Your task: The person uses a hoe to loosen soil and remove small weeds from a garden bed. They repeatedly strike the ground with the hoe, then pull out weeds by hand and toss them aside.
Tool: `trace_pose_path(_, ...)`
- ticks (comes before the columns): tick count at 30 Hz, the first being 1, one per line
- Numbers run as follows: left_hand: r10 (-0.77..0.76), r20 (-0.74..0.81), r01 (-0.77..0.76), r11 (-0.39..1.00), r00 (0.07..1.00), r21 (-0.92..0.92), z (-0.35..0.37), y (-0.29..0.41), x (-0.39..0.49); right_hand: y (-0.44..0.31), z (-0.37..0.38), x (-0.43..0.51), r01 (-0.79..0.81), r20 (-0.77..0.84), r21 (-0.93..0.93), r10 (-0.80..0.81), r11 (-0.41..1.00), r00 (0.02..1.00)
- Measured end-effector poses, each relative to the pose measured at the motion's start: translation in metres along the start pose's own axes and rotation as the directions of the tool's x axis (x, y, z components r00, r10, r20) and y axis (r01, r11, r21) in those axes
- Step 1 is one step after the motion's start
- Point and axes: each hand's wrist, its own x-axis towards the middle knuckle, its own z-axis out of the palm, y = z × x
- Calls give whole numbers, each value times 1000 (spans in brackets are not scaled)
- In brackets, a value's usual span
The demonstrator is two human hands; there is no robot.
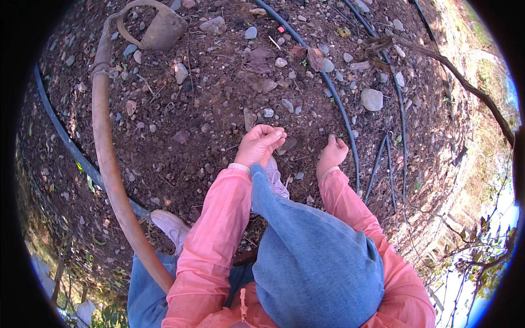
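Note:
My left hand (pixel 261 143) is above the soil (pixel 229 102) over one shoe (pixel 275 180), its fingers curled and the thumb pressed to the index finger. Whether something small is pinched there I cannot tell. My right hand (pixel 333 153) is low at the ground, its thumb and fingertips close together beside a black drip hose (pixel 346 123); what lies between them does not show. A wooden-handled hoe (pixel 108 139) with a looped, soil-caked metal head (pixel 164 30) leans along my left side. Blue denim (pixel 311 254) covers my raised knee.
Black hoses (pixel 400 110) run over the stony soil at the right, near a large pale stone (pixel 372 99) and a dry, woody branch (pixel 455 67). Another hose (pixel 67 131) curves behind the hoe handle. My other shoe (pixel 170 227) stands at the lower left.

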Motion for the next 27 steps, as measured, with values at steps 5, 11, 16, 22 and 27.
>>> trace_pose_path(5, -39, -57, 37, 999, 998, -33, 1, -5, 9, 5, 4, 24, 65, 14, 19, -65, 998, 998)
trace_pose_path(11, -55, -39, 54, 998, 998, -20, -3, -3, 10, 9, 14, 42, -153, 34, 168, 149, 974, 988)
trace_pose_path(16, -70, -41, 68, 996, 997, -49, -4, -3, 9, 4, 18, 38, -60, -104, 56, 65, 997, 992)
trace_pose_path(22, -69, -35, 67, 996, 997, -53, -1, -1, 8, -35, 36, 6, 213, 190, 158, -241, 964, 952)
trace_pose_path(27, -91, -41, 89, 995, 995, -46, 2, 4, 7, -59, 72, -2, -98, 137, 360, 51, 928, 989)
